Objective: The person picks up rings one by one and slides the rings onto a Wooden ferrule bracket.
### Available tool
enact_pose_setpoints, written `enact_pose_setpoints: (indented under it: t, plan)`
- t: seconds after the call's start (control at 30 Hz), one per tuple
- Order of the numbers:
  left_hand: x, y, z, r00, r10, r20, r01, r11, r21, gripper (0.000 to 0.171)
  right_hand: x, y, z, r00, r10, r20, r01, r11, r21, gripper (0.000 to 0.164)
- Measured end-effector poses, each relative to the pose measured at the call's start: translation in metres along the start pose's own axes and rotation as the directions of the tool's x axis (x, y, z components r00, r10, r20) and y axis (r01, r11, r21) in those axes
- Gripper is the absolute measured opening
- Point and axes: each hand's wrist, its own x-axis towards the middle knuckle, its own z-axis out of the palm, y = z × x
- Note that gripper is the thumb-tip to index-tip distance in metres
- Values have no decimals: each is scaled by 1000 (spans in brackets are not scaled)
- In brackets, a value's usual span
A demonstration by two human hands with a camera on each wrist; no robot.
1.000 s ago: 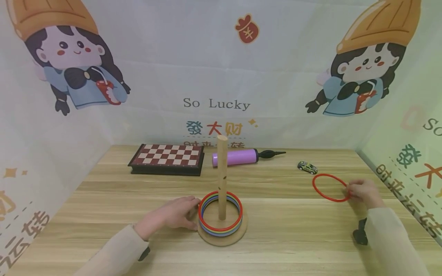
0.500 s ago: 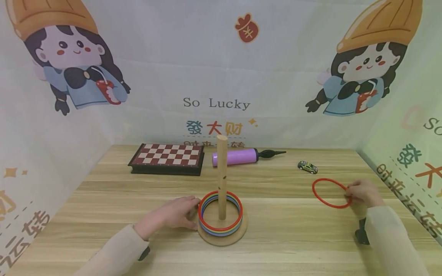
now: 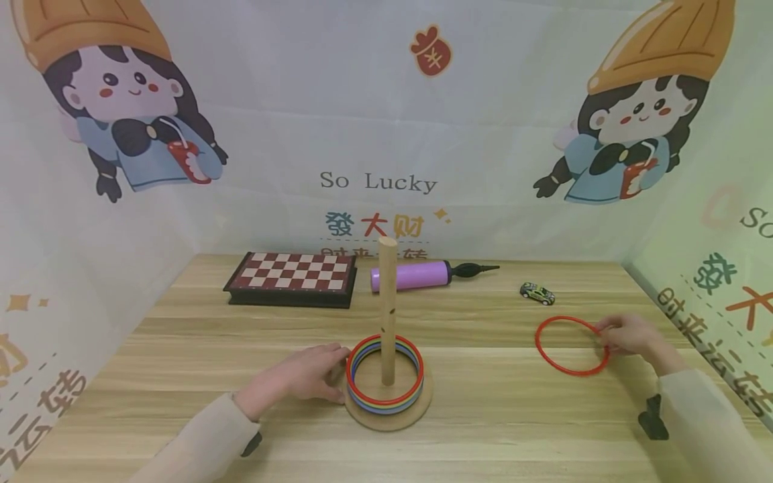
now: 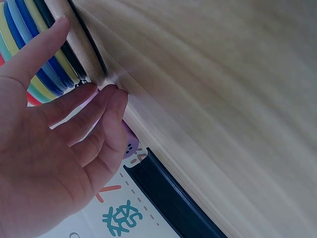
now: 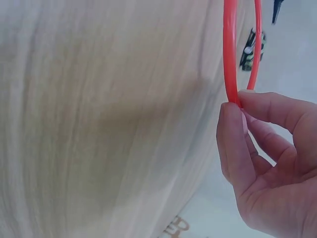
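Observation:
Between thumb and fingertips my right hand (image 3: 631,335) pinches the edge of a thin red ring (image 3: 537,342). The ring is held out to the left of the hand, tilted, right of the stand; in the right wrist view its red band (image 5: 230,54) rises from the fingertips. A wooden ring stand has a tall post (image 3: 388,302) and a round base (image 3: 389,422). Stacked rings (image 3: 385,404) in several colours, a red one on top, lie around the post. My left hand (image 3: 302,372) rests at the base's left side, thumb and fingertips spread along the base's edge (image 4: 81,44).
At the back left sits a folding checkered board (image 3: 292,275). Behind the post lies a purple hand pump (image 3: 417,276) with a black nozzle. A small toy car (image 3: 537,293) stands beyond the held ring. Printed cloth walls (image 3: 272,134) enclose the wooden table (image 3: 483,429).
The red ring has come nearer and slightly to the left, still pinched by my right hand. My right forearm has swung outward to the right. My left hand and the stand have stayed put.

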Motion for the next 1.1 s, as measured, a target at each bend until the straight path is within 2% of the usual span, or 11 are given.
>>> enact_pose_setpoints:
  t: [0.33, 0.5, 0.77, 1.1]
  plan:
    - [0, -1, 0, 1000, -5, 1, 5, 1000, -1, 66, 0, -23, 19, 991, -111, 77, 114, 993, -42, 36]
    - [1, -1, 0, 1000, -16, 6, 16, 1000, -10, 66, 4, -36, 30, 979, -170, 110, 172, 985, -4, 36]
    - [0, 0, 0, 1000, -10, 2, 10, 1000, -11, 65, 5, -67, 42, 961, -212, 179, 198, 976, 90, 42]
    - [1, 0, 0, 1000, -8, 0, 8, 1000, -10, 64, 8, -109, 50, 931, -315, 183, 295, 947, 126, 39]
